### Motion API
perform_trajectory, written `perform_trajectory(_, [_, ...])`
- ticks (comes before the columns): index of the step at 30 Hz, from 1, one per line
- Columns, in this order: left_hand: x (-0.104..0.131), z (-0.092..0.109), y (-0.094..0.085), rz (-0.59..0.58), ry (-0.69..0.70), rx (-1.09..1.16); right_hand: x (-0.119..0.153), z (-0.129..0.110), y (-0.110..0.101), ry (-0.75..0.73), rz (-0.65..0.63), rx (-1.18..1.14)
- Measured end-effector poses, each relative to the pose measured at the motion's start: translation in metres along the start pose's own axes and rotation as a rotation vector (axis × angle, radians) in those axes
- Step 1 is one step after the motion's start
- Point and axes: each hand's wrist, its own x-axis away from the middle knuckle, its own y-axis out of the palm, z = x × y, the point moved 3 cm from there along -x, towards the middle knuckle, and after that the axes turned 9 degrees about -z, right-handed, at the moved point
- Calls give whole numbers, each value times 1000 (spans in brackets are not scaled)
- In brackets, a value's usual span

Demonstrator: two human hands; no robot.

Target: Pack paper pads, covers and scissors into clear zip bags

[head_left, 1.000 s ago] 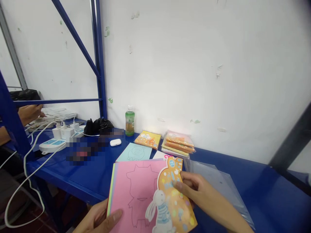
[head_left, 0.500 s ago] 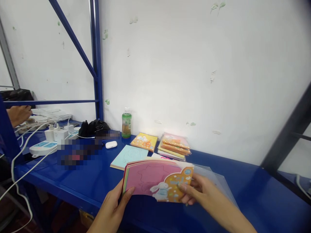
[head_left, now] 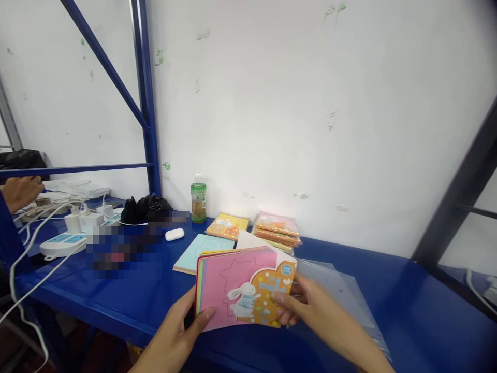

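Observation:
Between my two hands is a stack of coloured paper sheets (head_left: 215,282), pink in front with a thin outline drawn on it. My left hand (head_left: 180,324) grips its lower left corner, thumb on the pink face. An orange card (head_left: 269,298) printed with a white rabbit overlaps the right part of the pink sheet. My right hand (head_left: 305,300) pinches that card at its right side, thumb in front and fingers behind. Whether those fingers also hold the sheets is hidden. Behind lies a light blue paper pad (head_left: 202,251), partly covered by the stack.
Clear plastic sleeves (head_left: 345,295) lie under my right forearm. Farther back are wrapped packs (head_left: 277,228), a yellow pack (head_left: 225,226), a bottle (head_left: 198,199) and a white earbud case (head_left: 174,234). Left are a power strip (head_left: 62,244), cables, and another person's hand (head_left: 22,191).
The stack and card have tipped more upright, showing more of the pink face. The sheets look flatter than before. Both hands keep their hold, and my view has turned slightly right.

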Motion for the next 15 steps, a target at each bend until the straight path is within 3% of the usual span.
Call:
perform_trajectory(4, [0, -2, -1, -52, 8, 16, 2, -3, 2, -6, -32, 17])
perform_trajectory(7, [0, 0, 1, -75, 21, -96, 5, -7, 5, -49, -54, 106])
perform_trajectory(11, [-3, 14, -1, 89, 101, -264, 5, -11, 10, -68, -20, 264])
perform_trajectory(13, [-6, 22, -2, 174, 122, -196, 3, -13, 13, -72, -18, 287])
perform_trajectory(15, [-10, 25, 1, 157, 87, 0, 0, -15, 16, -72, -8, 282])
